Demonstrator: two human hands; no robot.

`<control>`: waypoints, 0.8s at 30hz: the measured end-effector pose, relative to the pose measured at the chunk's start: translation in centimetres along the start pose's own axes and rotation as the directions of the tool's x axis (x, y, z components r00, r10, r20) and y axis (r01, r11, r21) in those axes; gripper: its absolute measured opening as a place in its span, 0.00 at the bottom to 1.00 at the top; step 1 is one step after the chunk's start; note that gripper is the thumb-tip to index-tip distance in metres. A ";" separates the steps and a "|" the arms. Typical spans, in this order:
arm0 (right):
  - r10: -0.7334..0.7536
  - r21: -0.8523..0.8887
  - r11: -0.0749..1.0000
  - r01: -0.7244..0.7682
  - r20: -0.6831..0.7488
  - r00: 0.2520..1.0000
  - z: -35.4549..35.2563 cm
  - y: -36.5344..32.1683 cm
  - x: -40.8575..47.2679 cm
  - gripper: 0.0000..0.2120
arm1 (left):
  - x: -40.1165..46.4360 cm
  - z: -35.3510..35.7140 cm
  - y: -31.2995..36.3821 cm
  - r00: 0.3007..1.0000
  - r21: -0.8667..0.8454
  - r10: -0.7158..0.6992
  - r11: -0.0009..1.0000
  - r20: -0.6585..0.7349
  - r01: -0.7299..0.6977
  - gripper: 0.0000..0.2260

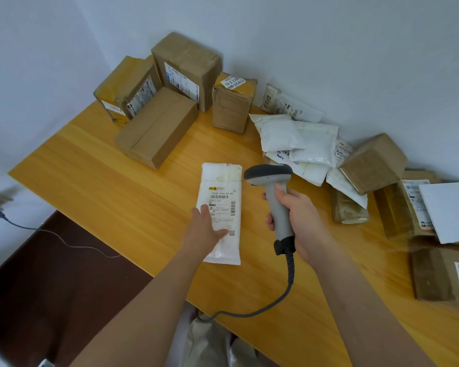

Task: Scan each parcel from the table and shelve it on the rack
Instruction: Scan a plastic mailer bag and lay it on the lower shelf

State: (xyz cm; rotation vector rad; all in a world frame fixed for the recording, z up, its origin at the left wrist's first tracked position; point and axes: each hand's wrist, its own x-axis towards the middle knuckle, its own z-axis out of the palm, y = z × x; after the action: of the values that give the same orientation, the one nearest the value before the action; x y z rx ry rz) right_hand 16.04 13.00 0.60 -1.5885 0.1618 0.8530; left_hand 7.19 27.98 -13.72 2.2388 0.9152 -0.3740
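A long white mailer parcel [223, 197] lies label up on the wooden table [96, 181]. My left hand [206, 229] rests flat on its lower half, fingers straight across the label. My right hand [293, 221] grips the grey handle of a barcode scanner [272, 181], whose dark head hangs just right of the parcel's top end. The scanner's coiled cable [289, 274] drops over the table's front edge.
Several brown cardboard boxes [157, 128] stand along the wall at the back left. A heap of white mailer bags [297, 144] lies behind the scanner. More boxes [374, 162] and a white sheet [451, 210] crowd the right side. A charger cable [64, 242] hangs left of the table.
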 end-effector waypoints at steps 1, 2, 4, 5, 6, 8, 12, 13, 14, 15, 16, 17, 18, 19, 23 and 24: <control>0.009 0.011 1.000 -0.009 0.008 1.000 0.2 0.0 -0.1 0.11 | -0.3 0.2 -0.1 0.999 0.029 0.048 0.998 -0.001 -0.048 0.27; 0.020 0.027 0.999 -0.020 0.019 1.000 0.5 0.0 -0.3 0.11 | -0.5 0.5 -0.3 0.994 0.056 0.106 0.993 0.000 -0.106 0.27; 0.046 0.049 0.998 -0.048 0.039 0.998 1.0 0.0 -0.6 0.11 | -1.0 1.4 -0.7 0.971 0.108 0.233 0.966 0.044 -0.237 0.28; 0.059 0.049 0.997 -0.061 0.042 0.997 1.3 0.1 -0.8 0.11 | -1.2 1.8 -0.8 0.956 0.144 0.279 0.946 0.087 -0.289 0.29; 0.069 0.044 0.997 -0.070 0.040 0.997 1.6 0.1 -0.9 0.10 | -1.4 2.1 -0.9 0.945 0.174 0.298 0.932 0.135 -0.318 0.30; 0.082 0.040 0.996 -0.083 0.022 0.996 2.0 0.2 -1.2 0.10 | -1.5 2.5 -0.8 0.940 0.221 0.279 0.921 0.199 -0.320 0.31; 0.099 0.024 0.995 -0.098 -0.034 0.995 2.3 0.3 -1.6 0.09 | -1.1 2.7 0.0 0.954 0.278 0.200 0.925 0.222 -0.258 0.31; 0.101 0.023 0.995 -0.100 -0.041 0.994 2.3 0.3 -1.7 0.09 | -1.0 2.8 0.1 0.957 0.285 0.187 0.926 0.223 -0.247 0.31; 0.104 0.027 0.994 -0.103 -0.048 0.993 2.3 0.3 -1.8 0.09 | -0.9 2.8 0.2 0.958 0.289 0.179 0.927 0.224 -0.240 0.31; 0.109 0.032 0.994 -0.108 -0.055 0.992 2.3 0.3 -1.9 0.09 | -0.8 2.9 0.3 0.959 0.290 0.172 0.928 0.225 -0.235 0.31; 0.117 0.039 0.993 -0.115 -0.063 0.991 2.2 0.3 -2.0 0.09 | -0.7 2.9 0.3 0.960 0.290 0.168 0.929 0.226 -0.231 0.31; 0.127 0.049 0.991 -0.124 -0.072 0.989 2.2 0.3 -2.1 0.09 | -0.7 2.9 0.3 0.960 0.290 0.164 0.930 0.227 -0.228 0.31; 0.139 0.060 0.989 -0.134 -0.082 0.987 2.2 0.3 -2.1 0.10 | -0.7 3.0 0.3 0.960 0.293 0.163 0.929 0.229 -0.228 0.31; 0.152 0.073 0.987 -0.145 -0.092 0.984 2.2 0.3 -2.2 0.11 | -0.7 3.0 0.4 0.960 0.298 0.164 0.927 0.227 -0.229 0.31; 0.179 0.137 0.977 -0.164 -0.110 0.978 2.1 0.1 -2.9 0.12 | -1.1 3.0 0.5 0.963 0.303 0.172 0.925 0.208 -0.231 0.31; 0.184 0.151 0.974 -0.167 -0.109 0.977 2.1 0.1 -3.1 0.12 | -1.2 3.1 0.5 0.962 0.297 0.176 0.926 0.207 -0.233 0.31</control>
State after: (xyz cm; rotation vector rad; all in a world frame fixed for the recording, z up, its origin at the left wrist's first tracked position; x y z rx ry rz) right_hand 12.90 13.72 2.45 -1.5086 0.4473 0.8607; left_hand 6.69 25.02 -15.12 2.5170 0.5483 -0.6509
